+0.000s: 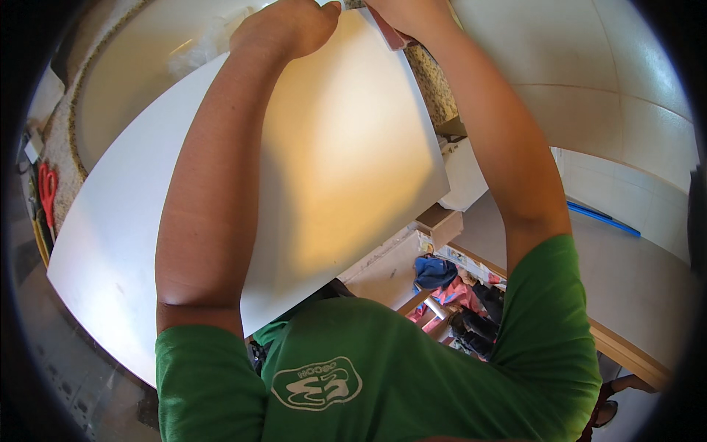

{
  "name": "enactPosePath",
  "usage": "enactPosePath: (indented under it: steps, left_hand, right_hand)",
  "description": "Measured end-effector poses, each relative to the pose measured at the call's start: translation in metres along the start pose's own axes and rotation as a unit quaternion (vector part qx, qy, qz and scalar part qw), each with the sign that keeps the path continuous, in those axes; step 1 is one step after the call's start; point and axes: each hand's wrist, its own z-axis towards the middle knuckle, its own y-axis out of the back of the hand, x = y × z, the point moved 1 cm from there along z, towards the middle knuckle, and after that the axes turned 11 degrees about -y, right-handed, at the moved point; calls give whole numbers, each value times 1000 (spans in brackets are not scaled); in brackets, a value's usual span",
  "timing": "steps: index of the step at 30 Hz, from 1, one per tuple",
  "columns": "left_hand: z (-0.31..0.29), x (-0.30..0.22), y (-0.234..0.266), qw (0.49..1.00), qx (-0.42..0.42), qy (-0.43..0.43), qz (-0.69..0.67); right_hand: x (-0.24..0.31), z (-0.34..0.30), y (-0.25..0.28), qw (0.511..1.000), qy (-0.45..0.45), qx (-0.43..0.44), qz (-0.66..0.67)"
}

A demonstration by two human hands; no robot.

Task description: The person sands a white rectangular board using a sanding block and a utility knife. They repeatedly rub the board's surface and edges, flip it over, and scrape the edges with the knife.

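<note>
- While a person in a green shirt reaches away over it, a large white board lies slantwise, its left corner near a pair of red-handled scissors.
- The left hand is curled at the board's far end; its fingertips are out of sight, so I cannot tell whether it is clamped on anything.
- The right hand is at the far right corner, with a reddish-brown strip showing just beside it. The fingers run past my view, so I cannot tell whether they are together on that strip.
- At the far left, beyond the board, is a pale basin with crumpled clear plastic; speckled stone shows to the right.
- To my eye, the step in hand is work at the board's far edge, perhaps with the strip.
- I judge the next move calls for a steady left hand on the board and even control of the strip by the right.
</note>
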Motion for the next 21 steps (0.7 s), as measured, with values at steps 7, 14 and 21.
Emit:
enactPosePath:
  steps: [7,14,21]
  left_hand:
    - [1,0,0,1000,3,1,-10]
    - [-8,-5,7,1000,-1,3,-10]
    - [-19,-13,20,1000,4,-25,1]
  right_hand:
    - [-5,-10,1,999,-24,16,32]
    - [-8,-29,11,999,-8,48,2]
    - [-23,-62,16,995,78,-18,65]
